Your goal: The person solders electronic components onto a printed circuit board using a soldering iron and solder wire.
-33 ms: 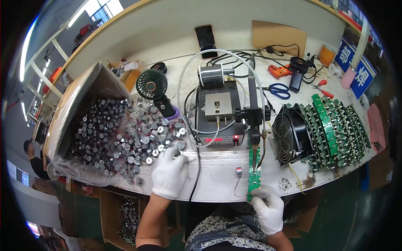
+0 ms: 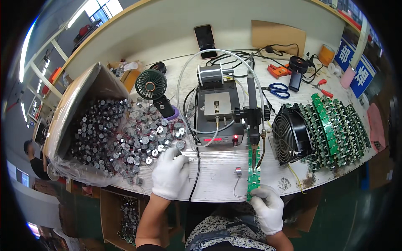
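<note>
My right hand [image 2: 268, 210], in a white glove, pinches the near end of a narrow green circuit board [image 2: 253, 184]. The board lies lengthwise under an upright soldering iron [image 2: 253, 129] held in a stand, its tip close above the board. Just left of the board rests a small round metal motor [image 2: 238, 171], with thin wires running toward the board's near end. My left hand [image 2: 169, 173], also gloved, has its fingers curled at the front edge of a heap of similar motors [image 2: 144, 140]. Whatever those fingers hold is hidden.
A plastic-lined carton [image 2: 75, 100] full of motors stands at left. A soldering station [image 2: 220, 117] with a solder spool [image 2: 210, 75] sits behind the work. Right are a black fan [image 2: 289, 136] and stacked circuit boards [image 2: 335, 129]. A small green fan [image 2: 151, 85] stands by the heap.
</note>
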Tool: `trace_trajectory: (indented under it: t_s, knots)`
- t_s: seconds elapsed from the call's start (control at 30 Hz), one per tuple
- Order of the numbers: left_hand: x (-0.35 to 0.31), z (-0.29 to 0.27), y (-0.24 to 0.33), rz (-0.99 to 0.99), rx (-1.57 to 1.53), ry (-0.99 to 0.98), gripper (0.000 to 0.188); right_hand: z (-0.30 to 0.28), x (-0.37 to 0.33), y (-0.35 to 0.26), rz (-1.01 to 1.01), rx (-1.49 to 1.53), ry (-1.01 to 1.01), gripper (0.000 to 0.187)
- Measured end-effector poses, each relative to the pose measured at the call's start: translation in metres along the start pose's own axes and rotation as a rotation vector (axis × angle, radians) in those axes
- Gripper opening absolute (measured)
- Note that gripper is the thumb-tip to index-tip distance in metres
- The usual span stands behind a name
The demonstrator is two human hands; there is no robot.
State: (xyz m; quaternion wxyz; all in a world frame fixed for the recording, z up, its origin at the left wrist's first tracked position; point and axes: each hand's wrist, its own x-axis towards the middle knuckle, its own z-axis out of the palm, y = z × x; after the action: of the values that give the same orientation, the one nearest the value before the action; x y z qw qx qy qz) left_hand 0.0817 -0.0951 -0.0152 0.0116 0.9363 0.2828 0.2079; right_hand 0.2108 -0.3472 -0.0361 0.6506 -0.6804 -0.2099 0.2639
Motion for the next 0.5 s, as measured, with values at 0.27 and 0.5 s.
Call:
trace_trajectory:
  t_s: [0.27,0.5]
  knots:
    - [0.009,-0.020,0.041,-0.154,-0.777,-0.285,0.006,-0.003,0.003,-0.006,-0.107,-0.169,-0.029,0.021]
    - [0.002,-0.002,0.076,0.138,-0.850,-0.311,0.011,-0.003,0.005,-0.011,-0.082,-0.190,-0.073,0.032]
